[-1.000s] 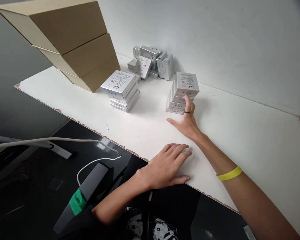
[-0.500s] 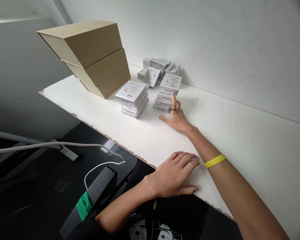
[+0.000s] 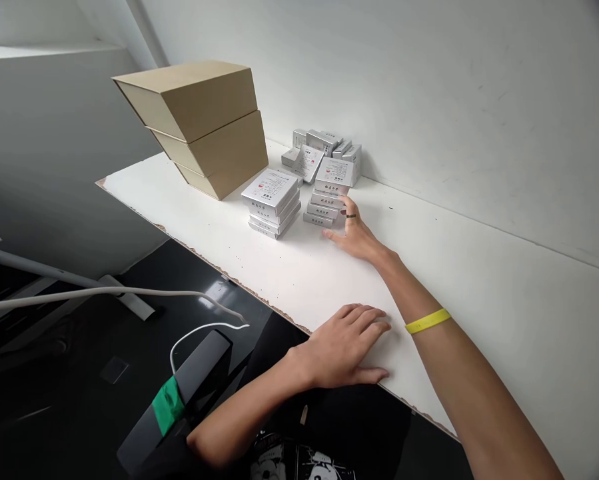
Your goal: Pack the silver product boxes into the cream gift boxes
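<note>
Several thin silver boxes with printed tops form a right-hand stack (image 3: 333, 175), its layers slightly staggered. My right hand (image 3: 355, 233) is at the right side of this stack, fingers against the boxes and thumb stretched out in front of them, apart from the index finger. It wears a dark ring, with a yellow wristband (image 3: 428, 321) further up the arm. Just left of it, across a narrow gap, stands another stack of silver boxes (image 3: 272, 193). My left hand (image 3: 346, 343) lies open and palm down at the table's near edge, holding nothing.
Behind the stacks, more silver boxes (image 3: 306, 162) lie in a loose pile by the wall. Large tan boxes (image 3: 224, 130) stand stacked at the left. The white table (image 3: 479, 280) has a chipped near edge. A white cable (image 3: 104, 291) and a dark device with green tape (image 3: 168, 405) are below.
My right hand and the right-hand stack have moved slightly left, narrowing the gap to the other stack. The view has shifted a little. My left hand stays at the table edge.
</note>
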A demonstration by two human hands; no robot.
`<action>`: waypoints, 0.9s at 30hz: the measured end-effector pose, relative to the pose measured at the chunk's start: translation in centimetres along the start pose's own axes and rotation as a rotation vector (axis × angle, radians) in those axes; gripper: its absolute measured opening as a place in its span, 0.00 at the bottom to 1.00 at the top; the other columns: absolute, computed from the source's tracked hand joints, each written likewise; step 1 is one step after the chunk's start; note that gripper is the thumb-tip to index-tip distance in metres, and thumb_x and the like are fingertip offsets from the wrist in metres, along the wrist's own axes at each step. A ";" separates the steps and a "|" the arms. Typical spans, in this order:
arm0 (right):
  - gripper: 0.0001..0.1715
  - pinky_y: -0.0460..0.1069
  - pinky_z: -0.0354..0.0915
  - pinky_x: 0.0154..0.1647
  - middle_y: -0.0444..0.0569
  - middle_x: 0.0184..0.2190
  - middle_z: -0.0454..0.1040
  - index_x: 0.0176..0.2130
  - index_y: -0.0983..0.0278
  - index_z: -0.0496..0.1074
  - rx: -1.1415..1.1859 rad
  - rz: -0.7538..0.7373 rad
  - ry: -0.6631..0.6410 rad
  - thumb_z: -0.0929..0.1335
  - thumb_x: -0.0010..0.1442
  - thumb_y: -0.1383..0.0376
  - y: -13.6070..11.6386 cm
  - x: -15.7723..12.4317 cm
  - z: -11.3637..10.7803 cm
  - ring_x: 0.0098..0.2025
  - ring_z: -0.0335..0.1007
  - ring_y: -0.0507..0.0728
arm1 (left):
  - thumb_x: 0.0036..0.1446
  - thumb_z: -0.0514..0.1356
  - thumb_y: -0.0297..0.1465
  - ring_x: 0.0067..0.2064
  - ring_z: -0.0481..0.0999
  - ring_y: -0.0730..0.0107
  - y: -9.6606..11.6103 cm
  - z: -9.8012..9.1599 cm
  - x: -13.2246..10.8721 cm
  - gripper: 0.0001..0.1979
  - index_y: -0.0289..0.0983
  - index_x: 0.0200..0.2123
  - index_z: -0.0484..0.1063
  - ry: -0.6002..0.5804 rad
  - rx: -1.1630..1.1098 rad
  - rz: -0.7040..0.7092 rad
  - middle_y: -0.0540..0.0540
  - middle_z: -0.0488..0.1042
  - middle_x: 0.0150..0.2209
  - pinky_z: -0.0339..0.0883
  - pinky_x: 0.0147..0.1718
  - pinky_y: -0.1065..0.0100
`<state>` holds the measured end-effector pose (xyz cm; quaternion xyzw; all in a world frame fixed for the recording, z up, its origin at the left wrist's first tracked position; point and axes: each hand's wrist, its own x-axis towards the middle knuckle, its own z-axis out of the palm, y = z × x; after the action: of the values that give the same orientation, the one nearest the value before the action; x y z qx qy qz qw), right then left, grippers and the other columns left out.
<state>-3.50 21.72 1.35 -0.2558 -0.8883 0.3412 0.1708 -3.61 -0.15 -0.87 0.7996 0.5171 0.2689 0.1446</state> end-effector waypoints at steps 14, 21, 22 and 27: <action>0.84 0.74 0.50 0.74 0.63 0.72 0.44 0.71 0.55 0.33 0.185 -0.055 0.028 0.82 0.33 0.43 1.4 8.9 -4.7 0.75 0.44 0.74 | 0.66 0.61 0.53 0.71 0.63 0.49 0.4 0.0 -0.5 0.41 0.27 0.68 0.57 -0.033 0.028 -0.027 0.30 0.63 0.70 0.56 0.71 0.54; 0.87 0.73 0.58 0.72 0.59 0.68 0.48 0.72 0.52 0.29 0.158 -0.076 -0.002 0.83 0.35 0.47 0.7 7.8 -3.8 0.72 0.50 0.73 | 0.67 0.59 0.54 0.70 0.64 0.50 0.5 -0.2 -0.5 0.40 0.27 0.67 0.59 -0.025 0.093 -0.012 0.32 0.63 0.70 0.52 0.72 0.57; 0.87 0.73 0.57 0.72 0.59 0.69 0.47 0.73 0.52 0.29 0.173 -0.071 -0.008 0.83 0.35 0.46 0.6 7.8 -3.7 0.73 0.48 0.73 | 0.67 0.59 0.54 0.70 0.64 0.51 0.5 -0.2 -0.5 0.40 0.27 0.67 0.59 -0.023 0.101 -0.011 0.32 0.63 0.70 0.52 0.72 0.57; 0.81 0.70 0.55 0.74 0.57 0.68 0.52 0.73 0.51 0.29 0.240 -0.081 -0.004 0.81 0.42 0.45 0.3 7.7 -3.6 0.72 0.53 0.70 | 0.67 0.59 0.54 0.69 0.65 0.51 0.6 -0.1 -0.4 0.41 0.27 0.67 0.59 -0.028 0.113 -0.007 0.32 0.63 0.70 0.53 0.72 0.57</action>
<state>-7.91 28.16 4.63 -0.1968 -0.8510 0.4385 0.2118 -3.35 -0.78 -0.64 0.8084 0.5323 0.2273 0.1073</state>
